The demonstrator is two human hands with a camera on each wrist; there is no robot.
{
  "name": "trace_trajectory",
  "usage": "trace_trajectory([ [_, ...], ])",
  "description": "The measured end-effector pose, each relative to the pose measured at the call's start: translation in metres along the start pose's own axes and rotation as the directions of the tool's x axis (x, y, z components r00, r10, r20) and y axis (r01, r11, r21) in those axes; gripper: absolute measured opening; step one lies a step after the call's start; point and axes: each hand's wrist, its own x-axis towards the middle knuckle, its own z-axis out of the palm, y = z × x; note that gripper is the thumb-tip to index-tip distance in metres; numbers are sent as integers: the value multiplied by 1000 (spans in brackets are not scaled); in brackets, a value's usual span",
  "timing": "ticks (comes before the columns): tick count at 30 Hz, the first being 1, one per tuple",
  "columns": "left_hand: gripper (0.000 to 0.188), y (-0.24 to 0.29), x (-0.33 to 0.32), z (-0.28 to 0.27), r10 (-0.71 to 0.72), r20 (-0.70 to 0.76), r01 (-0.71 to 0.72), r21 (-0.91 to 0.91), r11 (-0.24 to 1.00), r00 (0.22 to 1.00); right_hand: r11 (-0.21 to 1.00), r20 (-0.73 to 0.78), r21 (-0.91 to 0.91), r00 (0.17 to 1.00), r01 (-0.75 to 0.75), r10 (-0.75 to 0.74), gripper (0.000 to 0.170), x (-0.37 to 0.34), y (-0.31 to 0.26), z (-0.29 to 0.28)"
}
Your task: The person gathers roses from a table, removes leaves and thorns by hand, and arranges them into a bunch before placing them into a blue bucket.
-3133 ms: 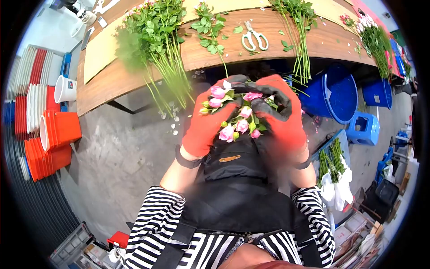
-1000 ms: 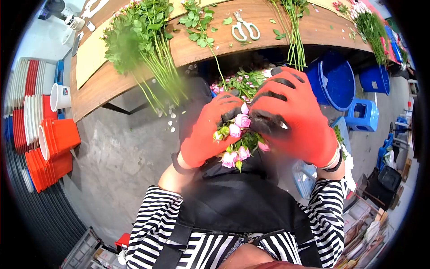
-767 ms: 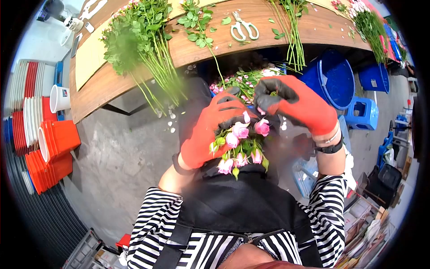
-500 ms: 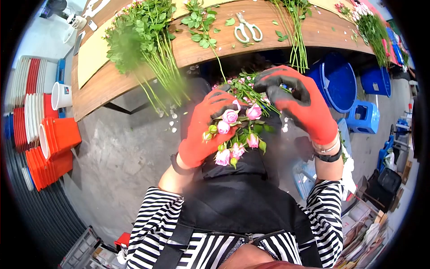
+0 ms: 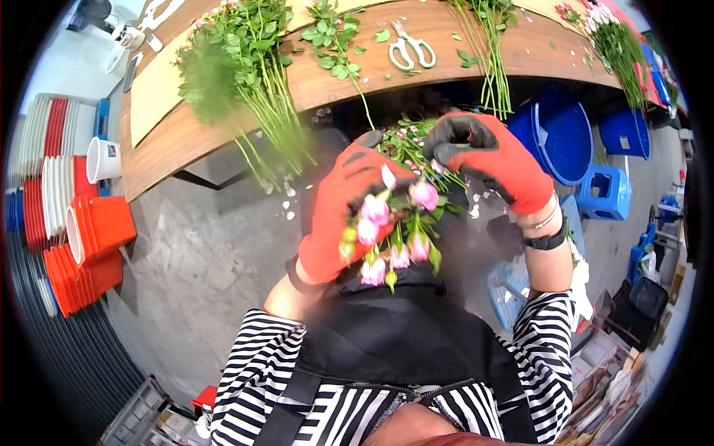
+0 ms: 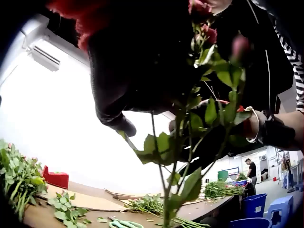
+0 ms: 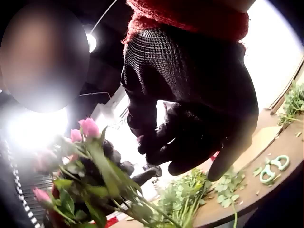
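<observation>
My left hand (image 5: 338, 215), in a red and black glove, grips a small bunch of pink spray roses (image 5: 425, 195). Its blooms and green buds hang toward the apron, and one petal sticks up at the top. In the left wrist view, leafy rose stems (image 6: 190, 185) run down past the dark glove. My right hand (image 5: 494, 152), gloved alike, hovers apart from the bunch on its right side. Its fingers are curled toward the thumb, and nothing clear shows between them. The right wrist view has the bent fingers (image 7: 183, 154) above the rose stems. Under the hands lie cut rose trimmings (image 5: 409, 141).
A wooden table (image 5: 327, 89) stands ahead, with a large rose bundle (image 5: 242, 59), a single leafy stem (image 5: 338, 56), scissors (image 5: 411, 53) and more stems (image 5: 491, 63). Blue buckets (image 5: 558, 137) and a blue stool (image 5: 601, 193) stand right; orange bins (image 5: 85, 256) left.
My right hand has worked at the blooms, then pulled away to the right over the trimmings, and its fingers have curled in again. The left hand keeps its grip and has tilted the bunch.
</observation>
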Motion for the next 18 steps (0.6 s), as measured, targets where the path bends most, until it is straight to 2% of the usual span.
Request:
trace_trajectory([
  [1, 31, 6, -2, 3, -165, -97, 156, -99, 983, 982, 993, -35, -29, 993, 114, -115, 40, 4, 6, 3],
  [2, 35, 8, -4, 3, -321, -128, 279, -268, 922, 939, 976, -200, -12, 956, 218, -216, 38, 4, 14, 14],
  [3, 41, 9, -6, 3, -469, -130, 376, -434, 819, 874, 978, -260, 61, 949, 198, -176, 38, 0, 5, 21],
  [5, 41, 8, -8, 8, -238, -268, 213, -121, 970, 933, 968, -273, -34, 930, 248, -248, 37, -3, 9, 25],
  [6, 41, 7, -9, 10, -116, -330, 141, 53, 989, 937, 942, -265, -143, 905, 303, -332, 37, -4, 6, 30],
  [8, 41, 6, -8, 11, -84, -330, 123, 99, 987, 940, 860, -266, -404, 859, 312, -437, 39, -4, 3, 41],
  [9, 41, 4, -9, 15, -144, -353, 141, -34, 989, 925, 796, -256, -525, 836, 302, -486, 40, -5, 1, 45],
  [11, 41, 0, -9, 22, -261, -394, 146, -299, 943, 881, 783, -290, -540, 806, 308, -517, 38, -3, 1, 50],
  [13, 41, -5, -10, 27, -190, -457, 116, -187, 976, 869, 770, -318, -556, 774, 315, -547, 37, -1, 2, 55],
  [15, 39, -6, -12, 28, -170, -448, 138, -103, 985, 878, 795, -346, -518, 772, 317, -533, 34, 1, 3, 58],
  [16, 39, -2, -12, 25, -106, -424, 147, 63, 987, 899, 807, -361, -499, 770, 316, -525, 32, 1, 4, 59],
  [17, 38, -3, -12, 23, -115, -419, 159, 70, 985, 901, 919, -390, -236, 836, 315, -387, 30, 2, 5, 58],
  [18, 38, -8, -15, 23, -270, -375, 215, -183, 959, 887, 959, -375, 46, 894, 281, -244, 28, 4, 6, 56],
])
